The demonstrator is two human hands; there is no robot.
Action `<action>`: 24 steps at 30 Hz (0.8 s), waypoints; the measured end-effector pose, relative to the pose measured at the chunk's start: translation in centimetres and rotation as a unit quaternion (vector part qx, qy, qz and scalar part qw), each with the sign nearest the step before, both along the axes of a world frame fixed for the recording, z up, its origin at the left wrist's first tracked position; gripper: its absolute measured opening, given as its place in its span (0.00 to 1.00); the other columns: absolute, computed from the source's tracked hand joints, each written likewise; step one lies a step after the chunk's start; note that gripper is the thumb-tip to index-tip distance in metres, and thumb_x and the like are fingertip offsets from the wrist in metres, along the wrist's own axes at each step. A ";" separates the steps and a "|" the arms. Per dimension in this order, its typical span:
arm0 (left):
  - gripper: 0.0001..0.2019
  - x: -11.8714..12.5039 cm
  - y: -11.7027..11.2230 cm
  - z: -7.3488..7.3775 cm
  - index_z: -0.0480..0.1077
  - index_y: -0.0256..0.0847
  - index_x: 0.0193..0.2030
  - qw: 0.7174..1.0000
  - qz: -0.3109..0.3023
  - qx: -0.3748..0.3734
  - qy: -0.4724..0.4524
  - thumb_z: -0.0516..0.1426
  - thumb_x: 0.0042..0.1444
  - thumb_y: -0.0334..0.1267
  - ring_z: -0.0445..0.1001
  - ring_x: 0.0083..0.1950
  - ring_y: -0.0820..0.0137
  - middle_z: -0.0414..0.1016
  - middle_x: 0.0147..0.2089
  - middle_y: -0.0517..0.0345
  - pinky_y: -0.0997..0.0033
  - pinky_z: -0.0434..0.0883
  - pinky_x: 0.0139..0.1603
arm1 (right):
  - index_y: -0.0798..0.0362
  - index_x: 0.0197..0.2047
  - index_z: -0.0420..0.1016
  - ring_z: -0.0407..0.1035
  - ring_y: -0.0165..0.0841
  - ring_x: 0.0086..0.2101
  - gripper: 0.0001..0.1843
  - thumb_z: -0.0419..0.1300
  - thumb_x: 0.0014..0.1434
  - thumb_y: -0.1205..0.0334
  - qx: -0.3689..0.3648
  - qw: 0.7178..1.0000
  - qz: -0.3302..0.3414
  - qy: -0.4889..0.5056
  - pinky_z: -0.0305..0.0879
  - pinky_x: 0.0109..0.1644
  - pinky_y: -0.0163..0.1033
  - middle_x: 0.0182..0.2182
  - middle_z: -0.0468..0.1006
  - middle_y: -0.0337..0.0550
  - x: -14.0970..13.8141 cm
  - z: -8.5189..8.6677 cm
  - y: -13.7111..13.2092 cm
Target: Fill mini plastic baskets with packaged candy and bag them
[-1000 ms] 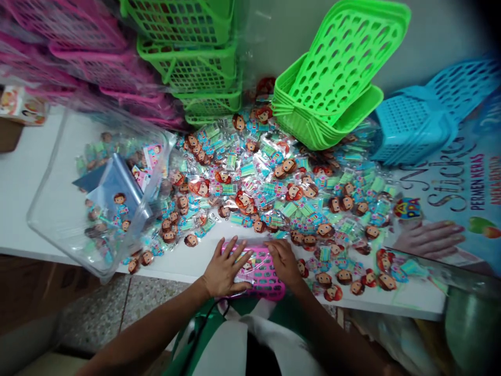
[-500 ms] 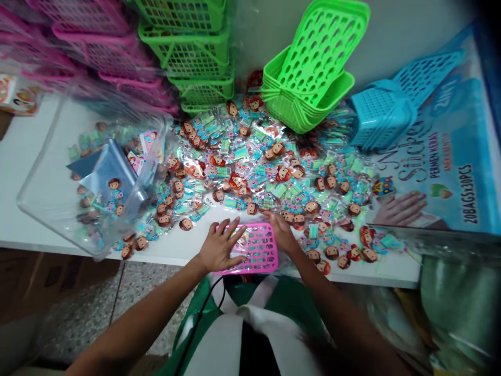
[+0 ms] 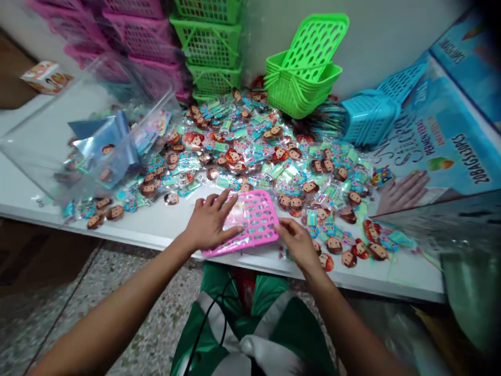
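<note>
A small pink plastic basket (image 3: pixel 256 219) lies near the front edge of the white table (image 3: pixel 164 227). My left hand (image 3: pixel 209 222) lies flat on its left part with the fingers spread. My right hand (image 3: pixel 299 243) holds the basket's right front corner with curled fingers. Behind the basket spreads a heap of small clear packets printed with cartoon faces (image 3: pixel 254 151).
A clear plastic bag (image 3: pixel 84 138) with more packets lies at the left. Stacks of pink baskets (image 3: pixel 133 31) and green baskets (image 3: pixel 213 47) stand at the back, with nested green baskets (image 3: pixel 301 86) and a blue basket (image 3: pixel 370 117) on the right. A large printed sticker pack (image 3: pixel 434 151) lies far right.
The view has pulled back and tilted. My right hand moved from the basket's far right edge to its near right corner. My left hand stays flat on the basket.
</note>
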State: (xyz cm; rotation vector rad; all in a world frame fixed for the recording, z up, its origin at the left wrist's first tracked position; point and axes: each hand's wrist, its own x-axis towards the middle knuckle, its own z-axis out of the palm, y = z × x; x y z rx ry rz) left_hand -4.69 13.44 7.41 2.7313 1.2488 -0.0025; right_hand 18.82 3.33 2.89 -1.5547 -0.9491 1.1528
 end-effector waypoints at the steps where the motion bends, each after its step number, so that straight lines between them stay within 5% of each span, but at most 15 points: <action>1: 0.41 0.0 -0.1 -0.1 0.44 0.46 0.68 1.000 -0.001 0.009 0.001 0.41 0.53 0.67 0.56 0.60 0.48 0.44 0.71 0.47 0.50 0.56 0.52 | 0.51 0.42 0.75 0.72 0.35 0.37 0.19 0.63 0.51 0.48 0.021 1.000 0.007 0.017 0.66 0.44 0.40 0.37 0.79 0.42 0.1 -0.6 0.2; 5: 0.41 -0.1 -0.5 -0.6 0.42 0.48 0.69 1.000 0.000 0.023 -0.005 0.40 0.53 0.67 0.55 0.62 0.48 0.44 0.71 0.48 0.50 0.55 0.54 | 0.51 0.43 0.76 0.72 0.34 0.37 0.20 0.61 0.52 0.46 0.082 0.996 0.026 0.009 0.65 0.43 0.39 0.37 0.80 0.41 0.4 -2.3 0.4; 11: 0.42 -0.2 -1.1 -0.8 0.54 0.50 0.65 0.984 0.038 -0.068 -0.160 0.52 0.46 0.67 0.49 0.67 0.43 0.47 0.70 0.50 0.41 0.43 0.62 | 0.54 0.45 0.75 0.71 0.37 0.37 0.25 0.51 0.58 0.43 0.116 0.970 0.060 -0.204 0.65 0.43 0.41 0.36 0.79 0.45 0.3 -1.4 0.5; 14: 0.38 -0.6 -0.9 -0.2 0.60 0.50 0.62 0.948 0.068 -0.092 -0.298 0.57 0.45 0.62 0.50 0.68 0.49 0.53 0.69 0.53 0.47 0.43 0.65 | 0.54 0.47 0.75 0.69 0.43 0.42 0.28 0.55 0.54 0.41 0.121 0.949 0.039 -0.290 0.61 0.49 0.48 0.41 0.77 0.51 0.8 -0.7 0.3; 18: 0.28 -2.1 -0.9 -0.5 0.54 0.45 0.65 0.879 0.185 -0.025 -0.439 0.45 0.61 0.53 0.48 0.69 0.65 0.51 0.70 0.54 0.61 0.47 0.67 | 0.53 0.52 0.72 0.65 0.47 0.48 0.29 0.51 0.58 0.41 0.126 0.871 -0.002 -0.476 0.58 0.52 0.53 0.47 0.74 0.54 1.6 -0.2 -0.3; 21: 0.27 -3.6 -2.7 -2.3 0.56 0.39 0.64 0.789 0.304 -0.004 -0.534 0.40 0.64 0.50 0.54 0.67 0.63 0.58 0.66 0.50 0.57 0.52 0.66 | 0.54 0.55 0.69 0.63 0.45 0.51 0.26 0.49 0.62 0.47 0.223 0.814 0.003 -0.536 0.56 0.55 0.51 0.51 0.73 0.52 0.4 1.2 -0.8; 24: 0.27 -4.0 -5.6 -4.9 0.65 0.36 0.58 0.724 0.354 -0.036 -0.592 0.43 0.62 0.51 0.66 0.60 0.59 0.70 0.58 0.46 0.54 0.62 0.60 | 0.54 0.61 0.61 0.59 0.41 0.57 0.25 0.49 0.64 0.55 0.337 0.736 0.114 -0.576 0.50 0.61 0.50 0.57 0.68 0.50 -2.7 2.6 -1.3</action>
